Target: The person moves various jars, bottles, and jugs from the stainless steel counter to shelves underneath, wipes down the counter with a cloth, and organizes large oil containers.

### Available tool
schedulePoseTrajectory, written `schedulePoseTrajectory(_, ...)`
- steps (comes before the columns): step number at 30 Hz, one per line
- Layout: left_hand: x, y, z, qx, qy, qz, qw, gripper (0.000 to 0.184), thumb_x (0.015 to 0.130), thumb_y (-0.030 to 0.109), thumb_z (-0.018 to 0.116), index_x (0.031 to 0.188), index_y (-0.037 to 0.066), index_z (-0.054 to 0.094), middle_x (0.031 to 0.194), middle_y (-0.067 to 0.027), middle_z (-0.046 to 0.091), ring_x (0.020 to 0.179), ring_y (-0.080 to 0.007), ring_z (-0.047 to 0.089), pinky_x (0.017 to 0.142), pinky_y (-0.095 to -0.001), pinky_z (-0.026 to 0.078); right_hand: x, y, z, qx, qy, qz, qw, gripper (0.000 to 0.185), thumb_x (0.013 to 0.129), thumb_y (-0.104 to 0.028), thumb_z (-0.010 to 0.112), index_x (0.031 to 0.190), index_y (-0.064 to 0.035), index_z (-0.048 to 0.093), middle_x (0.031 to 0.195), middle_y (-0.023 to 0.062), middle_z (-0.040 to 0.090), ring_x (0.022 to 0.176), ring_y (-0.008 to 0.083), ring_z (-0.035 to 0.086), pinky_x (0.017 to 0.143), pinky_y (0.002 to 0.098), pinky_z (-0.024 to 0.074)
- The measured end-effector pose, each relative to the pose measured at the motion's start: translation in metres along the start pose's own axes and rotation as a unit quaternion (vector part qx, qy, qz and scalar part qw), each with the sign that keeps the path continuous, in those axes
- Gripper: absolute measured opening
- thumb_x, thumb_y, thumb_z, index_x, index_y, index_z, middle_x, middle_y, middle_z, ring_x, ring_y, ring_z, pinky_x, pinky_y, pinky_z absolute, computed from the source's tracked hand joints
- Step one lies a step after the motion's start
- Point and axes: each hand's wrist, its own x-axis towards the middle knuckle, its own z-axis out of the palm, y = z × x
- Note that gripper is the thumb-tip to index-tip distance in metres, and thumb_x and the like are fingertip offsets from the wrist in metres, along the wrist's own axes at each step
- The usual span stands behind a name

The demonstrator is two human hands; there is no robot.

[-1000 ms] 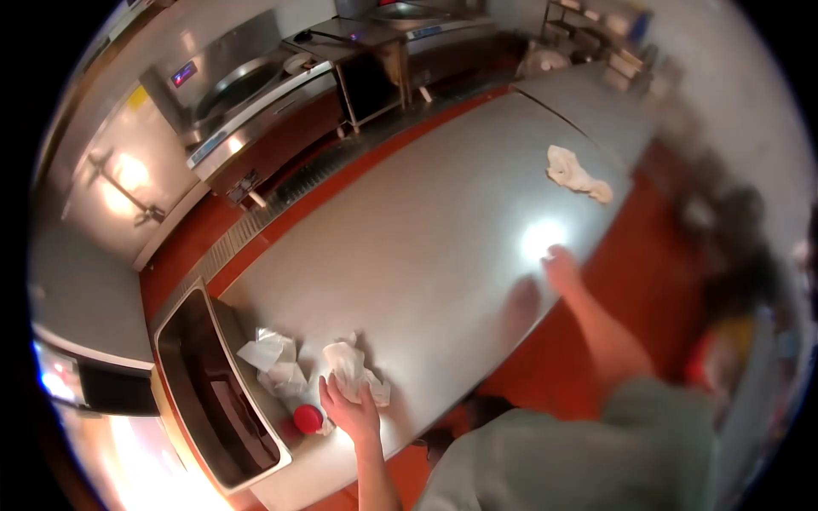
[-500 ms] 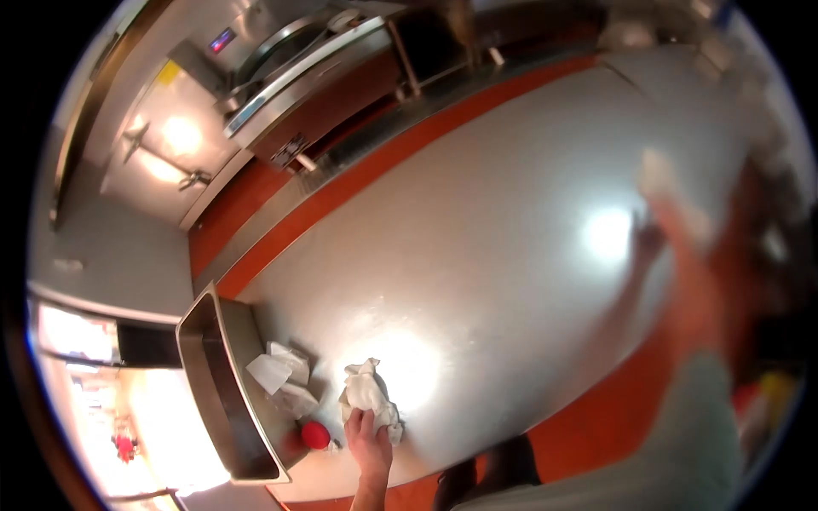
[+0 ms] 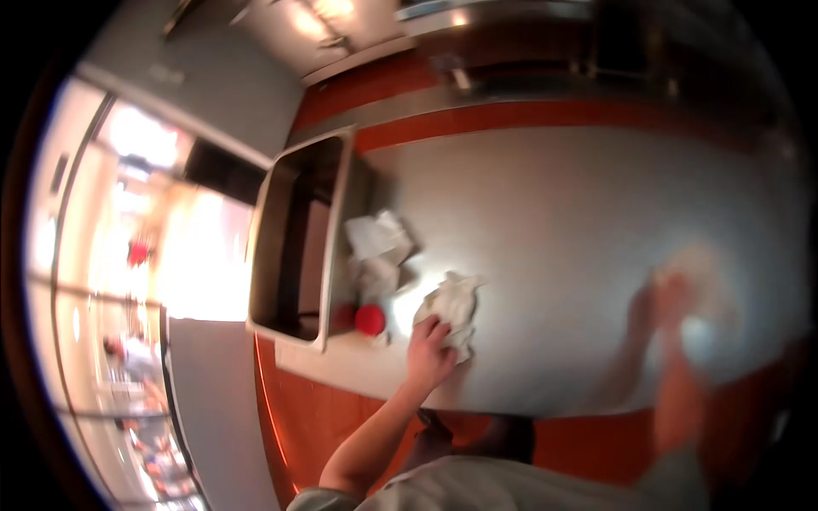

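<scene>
My left hand (image 3: 432,351) rests on a crumpled off-white cloth (image 3: 456,300), its fingers closed on the near side. To the right, my right hand (image 3: 673,294) is pressed against the metal table (image 3: 545,221) with a pale cloth (image 3: 705,268) under its fingers. Motion blurs that hand and its cloth, so the finger outlines are soft. Left of my left hand lies a red round lid-like thing (image 3: 371,319). Beyond it are several white papers or clear wrappers (image 3: 381,243).
A deep metal pan (image 3: 338,255) stands on the table's left end, beside the papers. Orange-red floor (image 3: 341,375) shows along the near edge. Dark kitchen equipment (image 3: 528,51) lines the far side. On the left is a bright glazed opening (image 3: 204,247) with people beyond.
The view has turned, so the pan and left cloth appear farther right. My right hand has swept its cloth across the tabletop toward the near side. The left hand stays on its cloth.
</scene>
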Motion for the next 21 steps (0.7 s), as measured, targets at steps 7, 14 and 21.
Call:
schedulePoseTrajectory(7, -0.093, -0.031, -0.074, -0.091, 0.013, -0.104, 0.99, 0.044, 0.074, 0.009, 0.063, 0.118, 0.008, 0.065, 0.124, -0.016, 0.062, 0.116, -0.0364, 0.057, 0.098, -0.0439, 0.049, -0.051, -0.334, -0.06, 0.421, -0.249, 0.1, 0.866, 0.019, 0.071, -0.003, 0.061, 0.082, -0.0068, 0.046, 0.079, 0.0008, 0.043, 0.075, 0.0148, 0.043, 0.07, 0.0277, 0.0399)
schedulePoseTrajectory(14, -0.362, -0.223, -0.103, -0.215, 0.019, -0.574, 0.79, 0.035, 0.082, 0.028, 0.065, 0.112, 0.009, 0.07, 0.107, -0.0144, 0.072, 0.101, -0.0294, 0.068, 0.087, -0.0393, 0.053, -0.135, -0.504, -0.058, 0.375, -0.225, -0.128, 0.89, 0.021, 0.075, -0.008, 0.068, 0.087, -0.004, 0.052, 0.084, 0.0078, 0.052, 0.08, 0.0247, 0.051, 0.077, 0.0338, 0.0446)
schedulePoseTrajectory(21, -0.692, -0.336, -0.04, -0.313, 0.175, -0.825, 0.436, 0.015, 0.082, 0.01, 0.06, 0.086, 0.0, 0.07, 0.07, -0.0158, 0.068, 0.059, -0.0237, 0.067, 0.055, -0.0363, 0.054, -0.269, -0.488, 0.03, 0.086, -0.053, -0.391, 0.915, 0.033, 0.078, -0.014, 0.069, 0.107, -0.0015, 0.061, 0.105, 0.0204, 0.059, 0.105, 0.0406, 0.054, 0.093, 0.0512, 0.043)
